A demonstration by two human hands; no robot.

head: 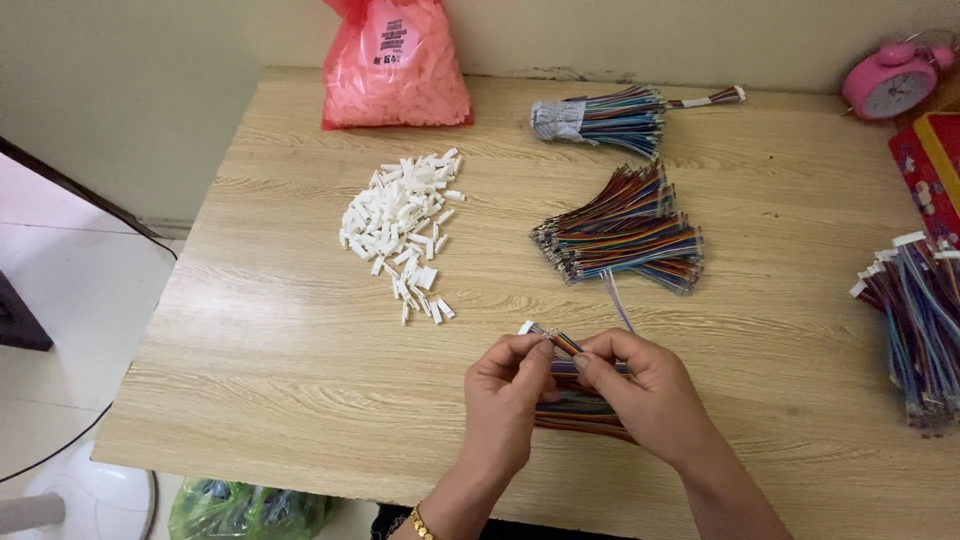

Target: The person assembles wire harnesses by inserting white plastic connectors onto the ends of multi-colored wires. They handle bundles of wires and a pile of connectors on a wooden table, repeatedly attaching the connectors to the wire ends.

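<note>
While my left hand (pixel 510 385) and right hand (pixel 640 385) pinch one wire bundle (pixel 575 400), the finished harnesses (pixel 915 320) are few; loose connectors (pixel 405 225) and bare wires (pixel 625 235) still pile up.

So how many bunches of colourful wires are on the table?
4: bound bunch at the back, loose pile mid-table, bunch at the right edge, one under the hands.

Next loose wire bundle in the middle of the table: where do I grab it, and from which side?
Judging by its pose, pinch the multicoloured wire bundle from above near its spread right end; the bare tips bunch at the left. The white connector pile lies clear to its left.
</note>
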